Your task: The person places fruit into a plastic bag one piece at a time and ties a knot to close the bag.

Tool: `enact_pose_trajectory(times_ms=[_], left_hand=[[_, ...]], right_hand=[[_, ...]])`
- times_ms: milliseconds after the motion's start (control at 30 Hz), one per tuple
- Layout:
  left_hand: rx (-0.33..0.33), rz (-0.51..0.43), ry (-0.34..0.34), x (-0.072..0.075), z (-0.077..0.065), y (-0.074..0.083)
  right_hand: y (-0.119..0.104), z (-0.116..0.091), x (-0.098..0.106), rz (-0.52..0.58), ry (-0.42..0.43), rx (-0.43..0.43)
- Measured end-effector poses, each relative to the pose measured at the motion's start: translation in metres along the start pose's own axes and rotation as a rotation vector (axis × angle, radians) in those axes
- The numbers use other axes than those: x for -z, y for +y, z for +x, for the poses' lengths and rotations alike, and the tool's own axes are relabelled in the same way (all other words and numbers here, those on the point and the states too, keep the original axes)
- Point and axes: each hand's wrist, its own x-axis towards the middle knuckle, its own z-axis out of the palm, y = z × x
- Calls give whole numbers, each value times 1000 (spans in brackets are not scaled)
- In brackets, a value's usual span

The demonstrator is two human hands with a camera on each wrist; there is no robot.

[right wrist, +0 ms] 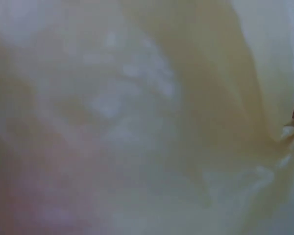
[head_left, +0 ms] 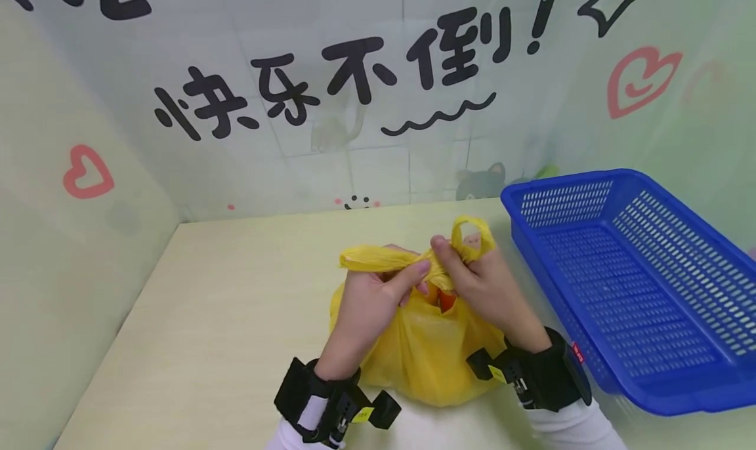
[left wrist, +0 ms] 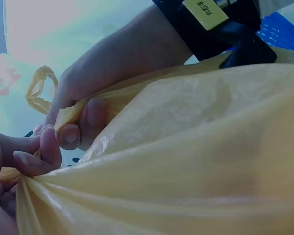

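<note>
A filled yellow plastic bag [head_left: 434, 358] sits on the table in the head view. Orange and red contents [head_left: 447, 300] peek through the gap below its gathered handles. My left hand [head_left: 372, 299] pinches one twisted handle, whose end sticks out to the left. With thumb and fingers my right hand [head_left: 487, 283] grips the other handle, which forms a loop [head_left: 472, 224] above it. Both hands meet over the bag's top, where the handles cross. In the left wrist view the fingertips [left wrist: 49, 147] bunch the plastic together. Bag plastic [right wrist: 137, 122] fills nearly all the right wrist view.
A blue perforated plastic basket [head_left: 561, 306] stands on the table to the right, close to my right wrist. Pale table surface [head_left: 236, 319] stretches out on the left. A printed backdrop [head_left: 295, 168] with black characters and pink hearts rises behind the table.
</note>
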Motion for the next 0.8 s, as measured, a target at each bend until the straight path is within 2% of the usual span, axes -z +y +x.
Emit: enact_pose_trajectory(times_ms=[133,233,367,433,467,533,633,733,800], left_hand=[[49,-52,22,0,-2,-1],[57,-72,34,0,-2,-1],[42,-90,31,-1,1,-1],[31,-99,18,-2,3,-2],[21,-98,7,-2,4,-2],[0,-98,-19,-2,5,-2],[-32,-77,-65,1,6,-5],[-47,-53,-147,8,4,-9],[-14,-60,-222,15,1,-10]], right_hand=[[3,-1,3,5,-113,-3],[5,-1,5,-14,-181,-11],[6,0,6,-41,-134,38],[5,0,6,-46,-94,30],[4,0,6,-44,-77,12],[3,1,6,40,-70,-71],[0,1,5,192,-89,-241],[-1,2,4,327,-110,-348],[-2,2,5,360,-122,-392]])
